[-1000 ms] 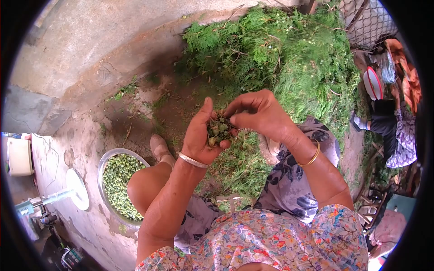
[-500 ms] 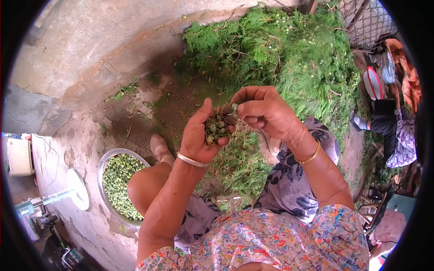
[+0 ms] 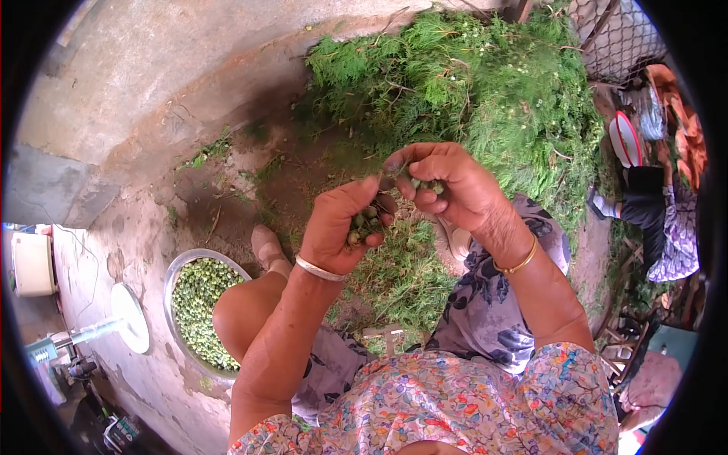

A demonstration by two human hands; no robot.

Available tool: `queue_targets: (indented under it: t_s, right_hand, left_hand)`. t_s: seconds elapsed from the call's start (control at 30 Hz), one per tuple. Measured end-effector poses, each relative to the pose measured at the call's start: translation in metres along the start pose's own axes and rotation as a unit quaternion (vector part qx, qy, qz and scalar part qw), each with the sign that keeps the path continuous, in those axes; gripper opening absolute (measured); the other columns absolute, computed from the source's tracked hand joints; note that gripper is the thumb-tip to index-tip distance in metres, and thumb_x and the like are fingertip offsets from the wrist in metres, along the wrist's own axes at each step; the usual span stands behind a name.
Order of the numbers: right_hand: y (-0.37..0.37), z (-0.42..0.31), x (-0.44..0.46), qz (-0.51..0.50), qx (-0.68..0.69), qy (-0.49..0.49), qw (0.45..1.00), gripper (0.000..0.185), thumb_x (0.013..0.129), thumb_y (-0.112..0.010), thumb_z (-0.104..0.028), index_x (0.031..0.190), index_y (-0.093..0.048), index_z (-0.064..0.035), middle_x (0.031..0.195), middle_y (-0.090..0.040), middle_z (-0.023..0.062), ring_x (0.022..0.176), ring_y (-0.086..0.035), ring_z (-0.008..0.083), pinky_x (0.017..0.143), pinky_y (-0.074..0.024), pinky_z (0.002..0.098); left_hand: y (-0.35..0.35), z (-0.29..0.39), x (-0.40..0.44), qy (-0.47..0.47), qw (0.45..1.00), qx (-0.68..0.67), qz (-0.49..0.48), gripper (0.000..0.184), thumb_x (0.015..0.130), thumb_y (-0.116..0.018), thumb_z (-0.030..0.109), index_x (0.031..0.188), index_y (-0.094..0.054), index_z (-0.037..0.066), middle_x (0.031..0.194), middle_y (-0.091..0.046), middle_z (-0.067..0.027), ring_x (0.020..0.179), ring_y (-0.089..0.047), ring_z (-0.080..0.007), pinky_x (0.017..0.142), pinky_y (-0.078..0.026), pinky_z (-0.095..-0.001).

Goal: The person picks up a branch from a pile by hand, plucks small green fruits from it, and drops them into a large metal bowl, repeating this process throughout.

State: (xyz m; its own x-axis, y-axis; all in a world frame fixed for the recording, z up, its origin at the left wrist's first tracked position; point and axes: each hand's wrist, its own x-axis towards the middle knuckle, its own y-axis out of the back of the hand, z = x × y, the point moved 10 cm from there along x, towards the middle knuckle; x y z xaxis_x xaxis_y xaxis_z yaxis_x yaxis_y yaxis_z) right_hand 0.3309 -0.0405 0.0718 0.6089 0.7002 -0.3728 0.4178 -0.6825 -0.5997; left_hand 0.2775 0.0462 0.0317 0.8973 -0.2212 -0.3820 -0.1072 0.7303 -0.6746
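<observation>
My left hand (image 3: pixel 334 227) is cupped around a small clump of green cones (image 3: pixel 365 225) with bits of twig, its thumb bent over the top. Close to it on the right, my right hand (image 3: pixel 466 189) has its thumb and forefinger pinched near the left thumb tip. Several green cones (image 3: pixel 433 186) are tucked in my right palm under the curled fingers. What the pinch itself holds is too small to make out. Below both hands, loose green sprigs (image 3: pixel 406 277) lie on the ground between my feet.
A metal basin (image 3: pixel 170 303) full of green cones (image 3: pixel 201 311) stands by my left knee. Cut evergreen branches (image 3: pixel 523 114) are heaped ahead, against the wall. Left of the basin is a white round base (image 3: pixel 130 322) on a pole. Another person (image 3: pixel 671 235) sits at the far right.
My left thumb has folded from upright down over the clump. The right fingers have turned, and green cones now show in that palm; the single cone at its fingertips is no longer there.
</observation>
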Motion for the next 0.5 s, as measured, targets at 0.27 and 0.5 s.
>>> queue_targets:
  t_s: [0.27,0.5]
  right_hand:
    - [-0.001,0.010,0.000,0.046,-0.205,-0.028,0.977,0.042,0.081,-0.053,-0.007,0.117,-0.046,0.0132,0.067,-0.057,0.0064,0.048,-0.044,0.0051,0.039,-0.0299,0.0173]
    - [-0.003,0.015,0.000,0.052,-0.239,-0.065,0.967,0.037,0.081,-0.055,-0.009,0.111,-0.053,0.0119,0.066,-0.057,0.0057,0.046,-0.043,0.0043,0.037,-0.0286,0.0176]
  left_hand:
    - [-0.004,-0.005,-0.002,0.005,0.999,0.022,0.045,0.018,0.086,-0.062,0.014,0.098,-0.061,0.000,0.079,-0.063,-0.0060,0.064,-0.058,-0.0107,0.040,-0.039,-0.0200]
    - [0.011,-0.012,-0.003,0.006,0.995,-0.009,0.099,0.012,0.086,-0.061,0.011,0.092,-0.059,0.001,0.078,-0.063,-0.0087,0.065,-0.059,-0.0128,0.040,-0.040,-0.0200]
